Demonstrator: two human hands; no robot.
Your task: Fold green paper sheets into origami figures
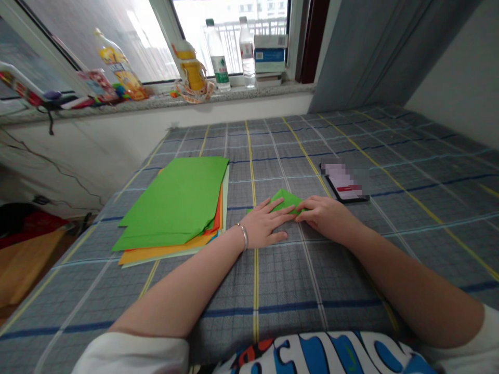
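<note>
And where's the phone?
In the head view, the phone lies right of centre on the checked cloth, just beyond the right hand.

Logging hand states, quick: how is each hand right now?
Left hand: open, spread over the folded green paper.
Right hand: curled at the paper's right edge; whether it grips cannot be told.

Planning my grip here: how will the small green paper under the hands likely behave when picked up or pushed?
The green paper is likely light, since it looks thin. It may spring open a little if the left hand lifts, as it seems folded. Pushed, it would probably slide rather than tip, lying low on the cloth.
</note>
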